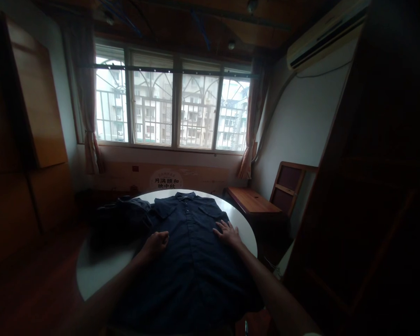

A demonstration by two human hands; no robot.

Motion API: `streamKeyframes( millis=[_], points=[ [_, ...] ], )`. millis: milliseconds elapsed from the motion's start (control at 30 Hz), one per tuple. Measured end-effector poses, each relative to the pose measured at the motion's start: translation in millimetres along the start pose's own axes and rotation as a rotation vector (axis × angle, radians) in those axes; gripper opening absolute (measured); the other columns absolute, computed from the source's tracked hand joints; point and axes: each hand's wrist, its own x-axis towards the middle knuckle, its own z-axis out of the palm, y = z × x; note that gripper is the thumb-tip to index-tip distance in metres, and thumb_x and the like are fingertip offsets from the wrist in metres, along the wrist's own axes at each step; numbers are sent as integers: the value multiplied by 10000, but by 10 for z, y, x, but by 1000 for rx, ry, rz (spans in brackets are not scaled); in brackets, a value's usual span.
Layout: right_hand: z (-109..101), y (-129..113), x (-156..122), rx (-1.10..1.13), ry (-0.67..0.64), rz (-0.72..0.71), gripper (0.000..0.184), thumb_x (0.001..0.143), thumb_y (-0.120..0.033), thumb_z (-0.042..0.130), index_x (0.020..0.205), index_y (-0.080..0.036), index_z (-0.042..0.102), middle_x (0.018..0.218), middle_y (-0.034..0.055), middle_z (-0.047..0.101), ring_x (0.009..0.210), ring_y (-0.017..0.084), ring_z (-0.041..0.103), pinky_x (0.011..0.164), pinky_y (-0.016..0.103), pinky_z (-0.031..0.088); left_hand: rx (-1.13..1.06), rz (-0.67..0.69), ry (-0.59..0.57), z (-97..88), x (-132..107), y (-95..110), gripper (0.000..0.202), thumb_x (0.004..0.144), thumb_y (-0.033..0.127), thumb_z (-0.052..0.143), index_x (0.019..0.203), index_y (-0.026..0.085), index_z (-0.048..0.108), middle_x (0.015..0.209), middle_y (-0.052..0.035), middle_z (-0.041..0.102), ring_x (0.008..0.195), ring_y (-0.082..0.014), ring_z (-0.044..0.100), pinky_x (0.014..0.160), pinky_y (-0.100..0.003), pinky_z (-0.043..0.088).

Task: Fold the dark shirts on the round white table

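Dim room, bright window (154,109) beyond, round white table (98,270) in front. Dark shirt (191,242) laid out on it, front up, collar (185,196) toward the window. Resting the right hand (227,233) on the shirt's right edge, fingers loose and spread. Setting the left hand (158,243) at the opposite edge, fingers curled in; cannot tell if pinching cloth. Dark heap of fabric (129,212) at left.
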Motion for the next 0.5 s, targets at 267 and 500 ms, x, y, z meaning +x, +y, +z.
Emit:
streamKeyframes(
  millis=[267, 500],
  points=[
    [19, -5, 18, -20, -10, 7, 690, 947, -671, 220, 1539, -323, 280, 1641, 2, 153, 1497, 311, 84, 1163, 588, 64, 6, -33, -30, -75, -34, 87, 256, 913, 235, 434, 671, 183, 500, 612, 8, 485, 543, -123, 449, 560, -250, 249],
    [43, 11, 49, -20, -19, 16, 682, 953, -665, 221, 1547, -331, 258, 1643, -7, 136, 1498, 309, 77, 1161, 595, 56, -24, -34, -35, -72, -40, 62, 288, 927, 281, 423, 666, 184, 497, 609, 8, 474, 546, -124, 437, 564, -251, 251]
  ],
)
